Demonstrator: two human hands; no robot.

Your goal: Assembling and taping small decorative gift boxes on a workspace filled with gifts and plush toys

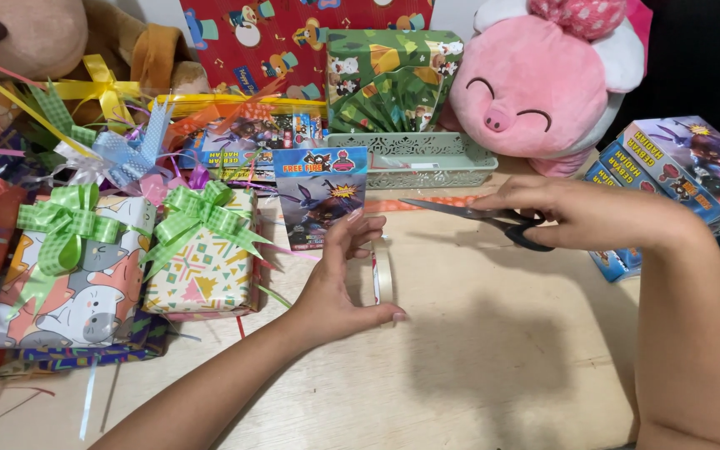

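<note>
My left hand point(337, 279) grips a roll of clear tape point(382, 275) standing on edge on the wooden table point(493, 350), thumb below and fingers above. My right hand point(581, 212) holds black-handled scissors point(481, 215), blades pointing left above the table and nearly shut. A small printed box point(320, 196) stands upright just behind my left hand.
Two wrapped gifts with green bows point(202, 250) point(68, 267) lie at the left among ribbons. A pale green basket point(414, 158) with folded wrapping paper sits at the back. A pink plush pig point(543, 83) and printed boxes point(685, 171) are at the right.
</note>
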